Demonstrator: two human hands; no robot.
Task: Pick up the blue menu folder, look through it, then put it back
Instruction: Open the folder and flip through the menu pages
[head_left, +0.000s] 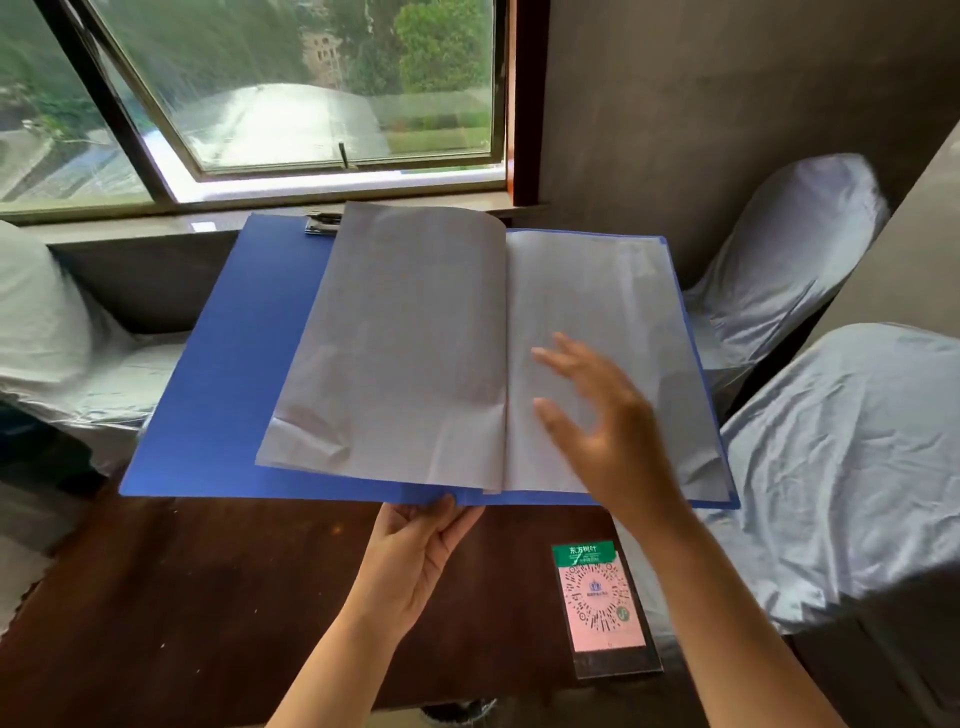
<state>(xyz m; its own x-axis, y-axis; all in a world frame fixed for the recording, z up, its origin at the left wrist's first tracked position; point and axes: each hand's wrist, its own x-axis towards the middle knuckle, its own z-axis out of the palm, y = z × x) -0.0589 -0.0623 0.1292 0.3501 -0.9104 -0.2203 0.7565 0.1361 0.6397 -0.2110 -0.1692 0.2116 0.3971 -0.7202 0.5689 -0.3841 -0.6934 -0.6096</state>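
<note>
I am seeing the blue menu folder (218, 374) lying open above the dark wooden table (182, 597), showing pale, creased pages. My left hand (415, 556) is pinching its near edge at the spine; my right hand (602, 421) is hovering spread over the right page

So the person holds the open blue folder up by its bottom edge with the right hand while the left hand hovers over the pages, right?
Not quite: the hands are swapped. In the head view the left hand grips the blue folder at its bottom edge, and the right hand, fingers spread, hovers over the pages.
</note>
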